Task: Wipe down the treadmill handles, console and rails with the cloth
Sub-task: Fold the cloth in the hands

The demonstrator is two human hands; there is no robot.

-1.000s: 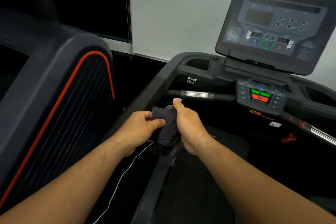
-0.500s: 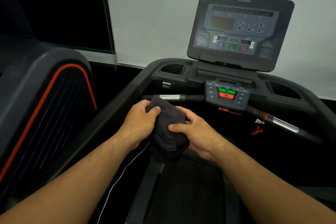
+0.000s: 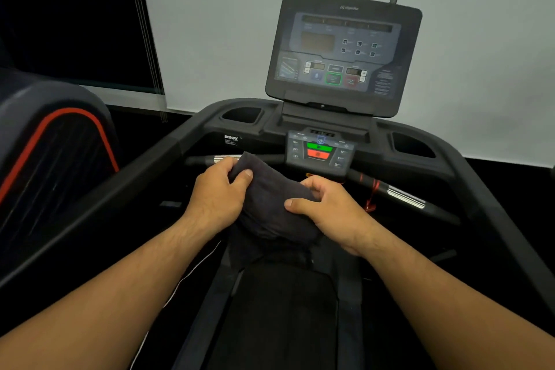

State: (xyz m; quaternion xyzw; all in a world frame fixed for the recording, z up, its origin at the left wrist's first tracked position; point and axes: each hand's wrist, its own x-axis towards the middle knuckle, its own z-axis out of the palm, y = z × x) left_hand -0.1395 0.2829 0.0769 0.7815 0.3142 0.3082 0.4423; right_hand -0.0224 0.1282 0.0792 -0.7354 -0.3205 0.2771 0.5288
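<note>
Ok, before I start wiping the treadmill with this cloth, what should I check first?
1. Grip on the cloth: ok, the left hand and the right hand both hold it.
2. Pad shape: ok, the cloth is bunched up.
3. Dampness of the cloth: cannot tell.
4. Whether the belt is stopped: cannot tell.
5. View of the console: ok, it is in plain sight ahead.
6. Path past the red cord hanging by the right handle: not ok, it might snag the cloth.
</note>
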